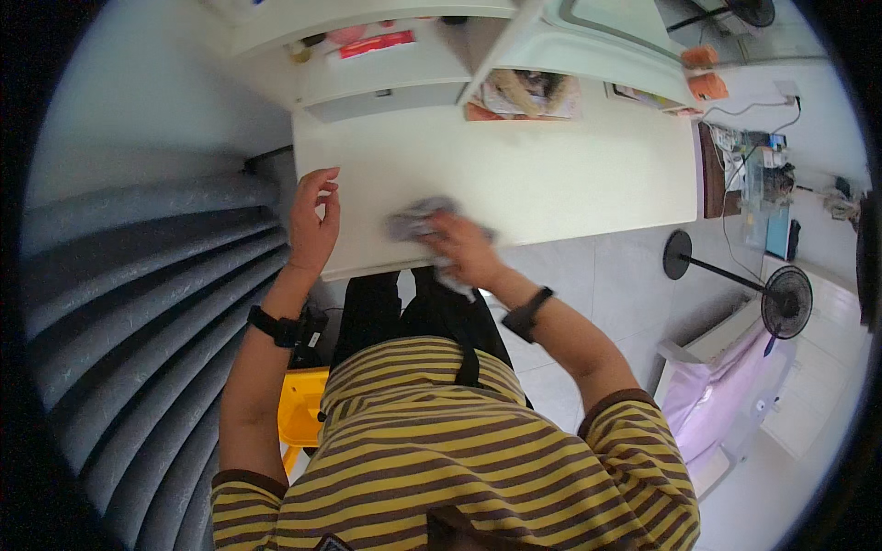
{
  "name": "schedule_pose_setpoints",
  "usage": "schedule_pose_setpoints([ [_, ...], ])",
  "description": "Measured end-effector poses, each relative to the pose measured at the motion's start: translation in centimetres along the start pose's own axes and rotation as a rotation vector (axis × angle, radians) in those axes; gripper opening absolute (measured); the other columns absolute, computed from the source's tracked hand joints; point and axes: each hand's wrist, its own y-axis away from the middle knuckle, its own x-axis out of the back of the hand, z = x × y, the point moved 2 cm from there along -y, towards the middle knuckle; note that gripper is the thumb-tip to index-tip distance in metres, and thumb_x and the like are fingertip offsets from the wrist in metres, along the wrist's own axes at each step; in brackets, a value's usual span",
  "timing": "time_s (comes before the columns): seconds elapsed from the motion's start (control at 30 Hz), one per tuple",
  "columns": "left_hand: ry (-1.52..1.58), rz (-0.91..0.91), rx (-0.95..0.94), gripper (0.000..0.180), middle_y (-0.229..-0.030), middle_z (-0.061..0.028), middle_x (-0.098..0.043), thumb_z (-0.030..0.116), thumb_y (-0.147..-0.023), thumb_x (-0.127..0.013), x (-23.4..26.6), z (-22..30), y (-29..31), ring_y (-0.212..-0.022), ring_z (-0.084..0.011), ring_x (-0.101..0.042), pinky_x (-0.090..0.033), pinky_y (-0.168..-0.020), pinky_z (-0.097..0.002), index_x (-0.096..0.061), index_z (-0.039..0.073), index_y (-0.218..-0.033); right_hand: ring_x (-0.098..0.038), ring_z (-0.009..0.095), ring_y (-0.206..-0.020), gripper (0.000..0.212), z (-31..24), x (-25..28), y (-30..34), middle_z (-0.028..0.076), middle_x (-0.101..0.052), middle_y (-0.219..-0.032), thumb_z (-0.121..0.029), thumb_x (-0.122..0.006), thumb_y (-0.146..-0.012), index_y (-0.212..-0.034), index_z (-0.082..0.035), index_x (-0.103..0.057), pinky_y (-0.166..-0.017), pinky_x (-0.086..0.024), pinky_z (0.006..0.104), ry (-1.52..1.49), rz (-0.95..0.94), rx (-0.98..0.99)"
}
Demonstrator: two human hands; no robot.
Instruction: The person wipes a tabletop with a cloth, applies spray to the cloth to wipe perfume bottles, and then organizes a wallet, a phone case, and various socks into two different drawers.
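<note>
The R hand (464,250) is closed on a grey cloth (415,219), pressed flat on the white desk (551,174) near its front edge. The cloth sticks out to the left of the fingers, toward the L hand (314,225). That hand is open and holds nothing, fingertips at the desk's left corner. Part of the cloth is hidden under the R hand.

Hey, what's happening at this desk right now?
A person in a striped shirt stands at a white desk. Their right hand presses a crumpled grey cloth onto the desktop near its front edge. Their left hand rests open at the desk's left corner, holding nothing. Shelves with small items sit behind the desk, and a standing fan is on the floor to the right.
</note>
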Motion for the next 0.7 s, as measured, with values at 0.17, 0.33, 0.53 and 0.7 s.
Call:
schedule_pose_setpoints([
  [0.17, -0.063, -0.004, 0.029, 0.036, -0.108, -0.0084, -0.051, -0.006, -0.078, -0.053, -5.7, 3.0, 1.2, -0.097, -0.0179, -0.053, -0.048, -0.074, -0.028, -0.052, 0.008, -0.112, -0.047, 0.037, -0.108, 0.05, 12.7, 8.3, 19.9, 0.017, -0.052, -0.116, -0.005, -0.054, -0.067, -0.117, -0.009, -0.053, -0.096, -0.034, 0.0442, 0.335, 0.474, -0.674],
  [0.33, -0.103, 0.055, -0.051, 0.031, -0.105, -0.0085, -0.053, -0.002, -0.08, -0.055, -10.5, 4.5, -1.3, -0.093, -0.0177, -0.053, -0.047, -0.072, -0.027, -0.053, 0.007, -0.11, -0.045, 0.035, -0.108, 0.051, 20.9, 17.5, 25.9, 0.018, -0.046, -0.12, 0.003, -0.053, -0.065, -0.115, -0.008, -0.055, -0.093, -0.037, 0.0421, 0.446, 0.765, -1.15],
  [0.53, -0.02, -0.039, 0.309, 0.018, -0.07, -0.006, -0.057, 0.009, -0.086, -0.054, -12.5, 4.4, -0.8, -0.06, -0.017, -0.051, -0.045, -0.06, -0.0295, -0.056, 0.003, -0.102, -0.054, 0.035, -0.084, 0.036, 10.6, 8.0, 8.4, 0.016, -0.052, -0.106, -0.002, -0.056, -0.065, -0.101, -0.005, -0.057, -0.076, -0.046, 0.0428, 0.09, 0.307, -0.324],
  [0.7, -0.034, 0.017, 0.105, 0.037, -0.108, -0.0111, -0.052, 0.0, -0.081, -0.053, -11.6, 6.6, -2.3, -0.083, -0.0195, -0.054, -0.046, -0.072, -0.0303, -0.049, 0.006, -0.117, -0.042, 0.028, -0.115, 0.034, 1.9, 5.9, 2.3, 0.007, -0.05, -0.121, -0.004, -0.056, -0.068, -0.1, -0.011, -0.061, -0.094, -0.038, 0.0412, -0.155, -0.164, 0.202],
])
